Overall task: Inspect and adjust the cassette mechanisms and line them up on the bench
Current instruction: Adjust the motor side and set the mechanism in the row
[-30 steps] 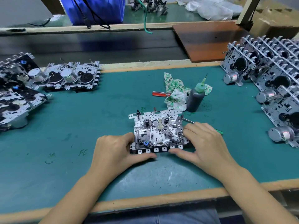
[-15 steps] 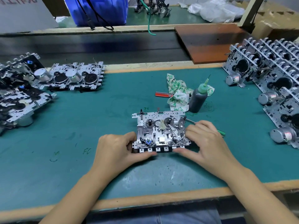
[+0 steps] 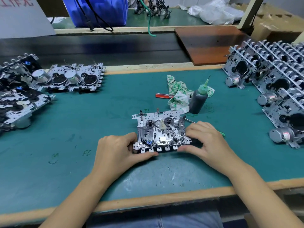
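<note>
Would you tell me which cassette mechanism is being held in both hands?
The mechanism at the bench's middle, reel spindles facing up, gripped by the left hand and right hand; the others sit untouched at the sides.

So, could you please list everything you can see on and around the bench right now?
cassette mechanism: one, silver, bench centre, gripped.
mechanisms at left: several, silver and black, lying flat.
mechanisms at right: many, silver, standing in rows.
bottle: one, dark with green nozzle, behind centre.
rag: one, white-green, beside bottle.
red-handled tool: one, left of rag.
blue bin: one, far side.
left hand: grips near-left edge.
right hand: grips near-right edge.
</note>
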The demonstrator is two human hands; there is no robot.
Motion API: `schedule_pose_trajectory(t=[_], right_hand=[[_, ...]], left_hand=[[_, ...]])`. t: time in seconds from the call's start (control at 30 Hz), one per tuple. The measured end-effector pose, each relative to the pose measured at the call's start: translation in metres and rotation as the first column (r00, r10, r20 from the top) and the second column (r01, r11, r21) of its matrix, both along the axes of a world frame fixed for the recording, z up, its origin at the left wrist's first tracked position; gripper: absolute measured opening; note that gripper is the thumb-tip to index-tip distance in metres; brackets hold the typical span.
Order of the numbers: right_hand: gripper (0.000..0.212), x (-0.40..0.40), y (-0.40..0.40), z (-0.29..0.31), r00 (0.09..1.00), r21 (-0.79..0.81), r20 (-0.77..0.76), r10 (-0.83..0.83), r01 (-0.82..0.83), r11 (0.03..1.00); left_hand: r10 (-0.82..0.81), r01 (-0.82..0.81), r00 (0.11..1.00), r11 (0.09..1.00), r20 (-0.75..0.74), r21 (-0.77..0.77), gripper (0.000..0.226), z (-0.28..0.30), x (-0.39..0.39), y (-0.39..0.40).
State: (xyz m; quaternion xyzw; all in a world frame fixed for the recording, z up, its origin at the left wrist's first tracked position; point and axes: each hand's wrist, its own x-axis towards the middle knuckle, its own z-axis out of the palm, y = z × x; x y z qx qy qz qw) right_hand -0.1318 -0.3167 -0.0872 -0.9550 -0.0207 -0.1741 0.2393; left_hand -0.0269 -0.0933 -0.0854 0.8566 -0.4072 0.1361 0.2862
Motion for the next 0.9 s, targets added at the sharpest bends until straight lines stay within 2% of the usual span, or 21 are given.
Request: schedule_pose_trajectory(t=[0.1,0.2,0.23,0.3,0.37,0.43,0.5,0.53,0.63,0.73,0.9], right_hand=[[0.048,-0.001,0.001,0.003,1.0,-0.005,-0.011,-0.029,0.029,1.0],[0.061,-0.004,0.0,0.01,0.994,-0.104,-0.058,-0.088,0.082,0.991],[0.064,-0.005,-0.002,0.013,0.99,-0.085,-0.06,-0.129,0.124,0.989],[0.051,-0.004,-0.005,0.023,0.96,0.103,0.007,-0.279,0.277,0.955],[0.034,0.003,-0.012,0.027,0.863,0.357,0.12,-0.49,0.423,0.833],[0.051,0.014,-0.018,0.031,0.809,0.477,0.038,-0.587,0.502,0.722],[0.078,0.027,-0.022,0.029,0.83,0.478,-0.158,-0.535,0.538,0.694],[0.083,0.034,-0.024,0.025,0.838,0.504,-0.235,-0.493,0.539,0.675],[0.063,0.049,-0.024,0.015,0.84,0.605,-0.258,-0.478,0.526,0.597],[0.039,0.056,-0.024,0.01,0.822,0.588,-0.189,-0.537,0.533,0.609],[0.025,0.038,-0.01,0.019,0.876,0.707,0.062,-0.477,0.299,0.641]], left_hand=[[0.01,-0.011,1.0,1.0,-0.013,-0.018,0.056,-0.001,0.0,0.0],[0.043,-0.043,0.999,0.999,-0.015,-0.03,0.054,-0.001,0.0,-0.001],[0.058,-0.059,0.998,0.998,-0.011,-0.026,0.051,-0.002,0.0,-0.001],[0.098,-0.098,0.995,0.995,-0.003,0.004,0.046,-0.003,0.001,-0.001],[0.124,-0.124,0.992,0.992,0.008,0.037,0.044,-0.003,0.001,-0.002],[0.132,-0.134,0.991,0.989,0.032,0.061,0.046,-0.003,0.0,-0.002],[0.127,-0.132,0.99,0.989,0.058,0.074,0.047,-0.004,-0.001,-0.002],[0.123,-0.127,0.99,0.989,0.065,0.073,0.048,-0.004,-0.002,-0.002],[0.118,-0.124,0.99,0.99,0.079,0.074,0.051,-0.003,-0.004,-0.003],[0.112,-0.119,0.99,0.99,0.091,0.075,0.052,-0.002,-0.005,-0.003],[0.132,-0.141,0.987,0.985,0.086,0.102,0.054,-0.002,-0.005,-0.004]])
